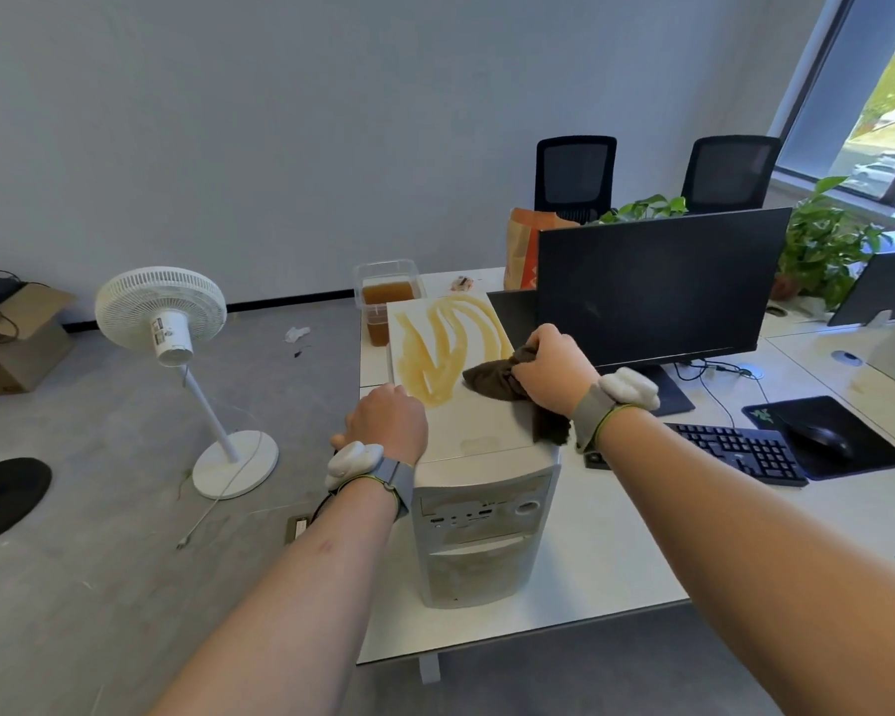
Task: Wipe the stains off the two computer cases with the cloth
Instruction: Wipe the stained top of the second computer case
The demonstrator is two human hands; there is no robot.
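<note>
1 monitor (657, 286) stands beside case (487, 423); right hand (549, 366) grips cloth (492, 378), left hand (388, 421) grips case.

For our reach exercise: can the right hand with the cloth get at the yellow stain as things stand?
Probably yes: the right hand grips the cloth on the case beside the stain, nothing between.

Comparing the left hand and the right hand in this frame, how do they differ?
The right hand grips the bunched dark cloth; the left hand holds no cloth. The left hand rests at the left edge of the computer case top, while the right hand sits near its right edge, beside the yellowish stain. Both are over the same case top, and both wear grey wristbands.
</note>
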